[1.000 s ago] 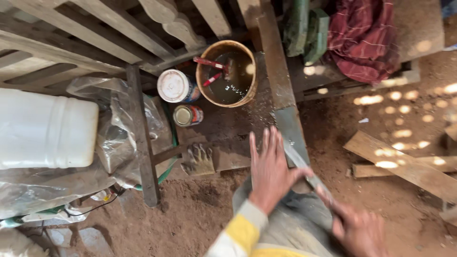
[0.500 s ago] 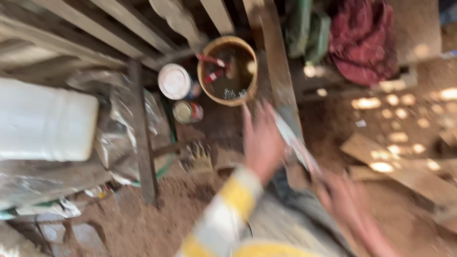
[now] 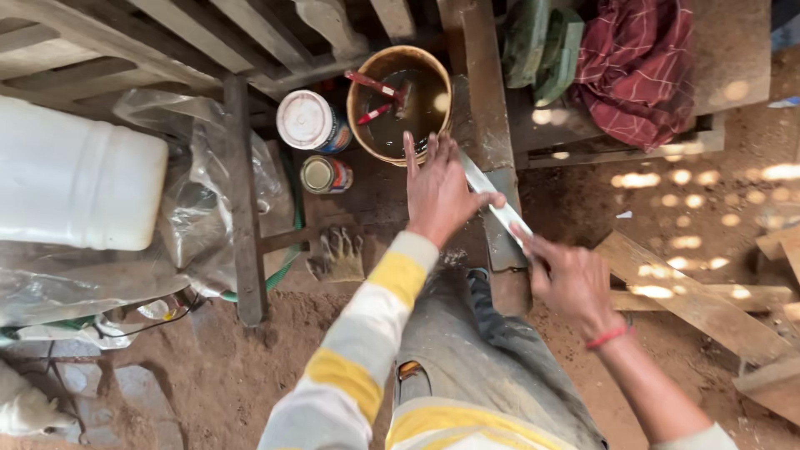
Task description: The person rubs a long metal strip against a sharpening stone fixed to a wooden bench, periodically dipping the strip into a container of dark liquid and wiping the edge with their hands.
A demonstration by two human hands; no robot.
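Now sharper than half a second ago: left hand (image 3: 437, 190) has slid further up toward the bucket (image 3: 400, 102), fingers spread flat, thumb hooked on the long pale blade (image 3: 497, 207). Right hand (image 3: 571, 279) is lower right, grip pinched on the blade's near end. Blade lies diagonally across the dark wooden plank (image 3: 492, 150), between both hands. Bucket is round, tan-rimmed, holds murky liquid and red-handled brushes (image 3: 377, 93). Left of it, a tin with white round lid (image 3: 304, 121); below that, a smaller can with gold lid (image 3: 323, 175). Big white plastic jug (image 3: 79, 179) far left, crumpled clear plastic sheet (image 3: 187, 192) beside it. Dirty work glove (image 3: 337, 254) on sandy ground. Red checked cloth (image 3: 637, 71) top right, wood offcuts (image 3: 692, 292) right.
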